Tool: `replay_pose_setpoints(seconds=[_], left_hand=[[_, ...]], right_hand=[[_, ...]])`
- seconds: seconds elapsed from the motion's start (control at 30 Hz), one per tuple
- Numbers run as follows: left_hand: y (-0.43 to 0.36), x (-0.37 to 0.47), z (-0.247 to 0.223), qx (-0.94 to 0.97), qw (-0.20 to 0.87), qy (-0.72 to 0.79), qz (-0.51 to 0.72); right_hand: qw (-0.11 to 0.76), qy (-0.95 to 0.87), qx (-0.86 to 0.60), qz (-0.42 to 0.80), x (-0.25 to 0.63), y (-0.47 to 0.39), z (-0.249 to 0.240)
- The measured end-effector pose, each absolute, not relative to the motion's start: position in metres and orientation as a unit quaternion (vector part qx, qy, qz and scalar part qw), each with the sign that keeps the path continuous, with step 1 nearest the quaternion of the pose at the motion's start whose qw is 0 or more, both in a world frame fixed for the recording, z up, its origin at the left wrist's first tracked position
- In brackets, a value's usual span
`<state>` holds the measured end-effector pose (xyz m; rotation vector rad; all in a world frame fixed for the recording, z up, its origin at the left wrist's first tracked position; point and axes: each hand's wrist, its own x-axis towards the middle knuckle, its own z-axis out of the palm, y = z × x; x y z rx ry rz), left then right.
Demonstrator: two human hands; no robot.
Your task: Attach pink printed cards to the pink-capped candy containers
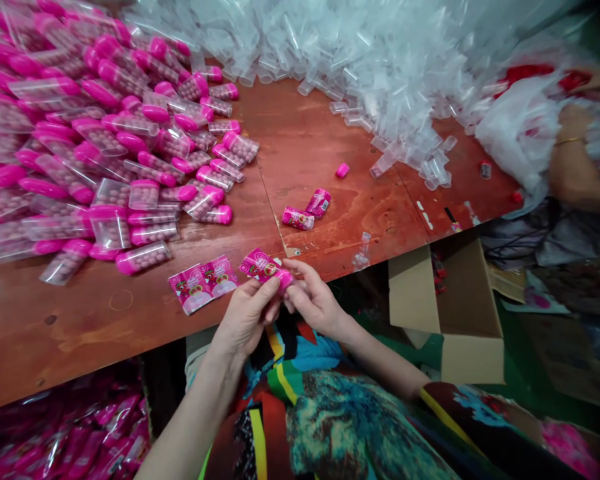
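Close to the table's front edge, my two hands meet with fingers closed. My left hand (250, 308) pinches a pink printed label sleeve (258, 264), which sticks out above the fingers. Between the fingertips shows the pink cap (283, 278) of a small candy tube. My right hand (316, 299) grips that tube; most of its body is hidden by the fingers. Just left of my hands lies a flat strip of printed labels (203, 283). Beyond them are two small tubes wrapped in pink labels (298, 218) and a loose pink cap (343, 171).
A big heap of pink-capped candy tubes (145, 193) covers the table's left. Clear plastic tubes (380, 73) pile up at the back. At right, another person's arm (583, 157) is by a white plastic bag (517, 123). An open cardboard box (473, 357) stands below the table.
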<state>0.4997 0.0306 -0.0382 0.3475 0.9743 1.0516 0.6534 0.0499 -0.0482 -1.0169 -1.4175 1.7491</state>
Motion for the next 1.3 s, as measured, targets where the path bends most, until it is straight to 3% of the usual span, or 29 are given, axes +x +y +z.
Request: replay_pose_setpoints(seconds=[0.13,0.3,0.47,0.63,0.7,0.9,1.1,1.3], left_hand=[[0.030,0.498,-0.037,0.145,0.760,0.421,0.473],[0.030,0.495,-0.038,0.142,0.757,0.424,0.477],[0.028,0.497,-0.039,0.116,0.744,0.438,0.491],[0.026,0.494,-0.040,0.139,0.747,0.445,0.475],[0.026,0.492,-0.042,0.158,0.748,0.443,0.468],[0.022,0.499,-0.047,0.140,0.759,0.438,0.461],[0.023,0.510,-0.048,0.170,0.738,0.471,0.453],[0.023,0.517,-0.047,0.148,0.748,0.448,0.466]], right_hand=[[0.322,-0.634,-0.430,0.556,0.652,0.047,-0.042],[0.357,-0.518,-0.398,0.668,0.639,0.038,-0.051],[0.348,-0.570,-0.433,0.605,0.637,0.038,-0.054],[0.325,-0.354,-0.367,0.797,0.633,0.044,-0.045],[0.319,-0.323,-0.351,0.819,0.630,0.044,-0.045],[0.377,-0.480,-0.428,0.666,0.631,0.043,-0.055],[0.396,-0.370,-0.463,0.701,0.630,0.045,-0.059],[0.389,-0.414,-0.483,0.666,0.629,0.047,-0.061]])
